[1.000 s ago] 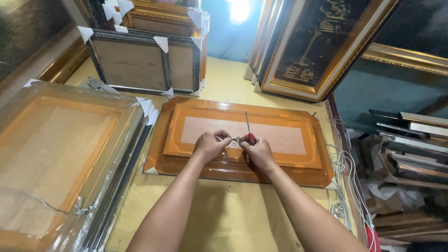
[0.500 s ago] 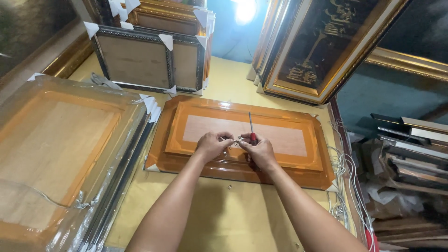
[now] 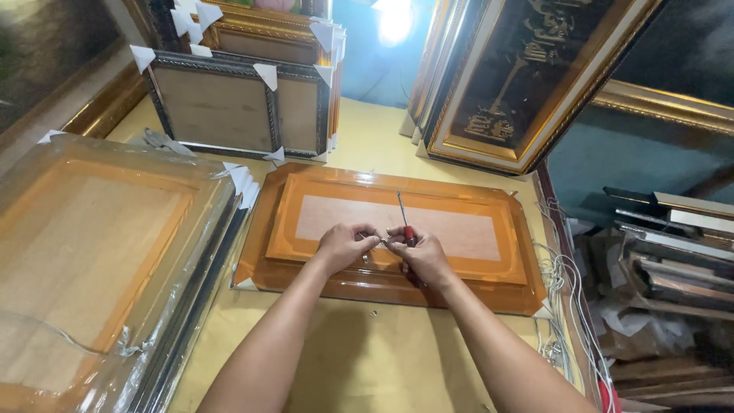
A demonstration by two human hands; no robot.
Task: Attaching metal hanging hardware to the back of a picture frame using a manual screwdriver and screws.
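Observation:
An orange-brown picture frame [image 3: 489,283] lies face down on the yellow floor, its pale backing board [image 3: 459,229] up. My left hand [image 3: 344,246] and my right hand [image 3: 419,254] meet over the frame's near inner edge. The fingertips of both pinch a small metal piece [image 3: 381,242] between them. My right hand also grips a screwdriver [image 3: 403,216] with a red handle, its thin shaft pointing away from me over the backing board.
A plastic-wrapped frame [image 3: 92,260] leans at my left. Dark frames with white corner guards [image 3: 229,103] stand behind. Gold-edged framed artwork [image 3: 527,84] leans at the back right. White cord [image 3: 562,283] and stacked mouldings [image 3: 673,252] lie at the right. A small screw [image 3: 372,313] rests on the floor.
My hands stay together at the same spot on the frame, fingers shifting slightly. The view has tilted a little, so the frame sits lower in the picture.

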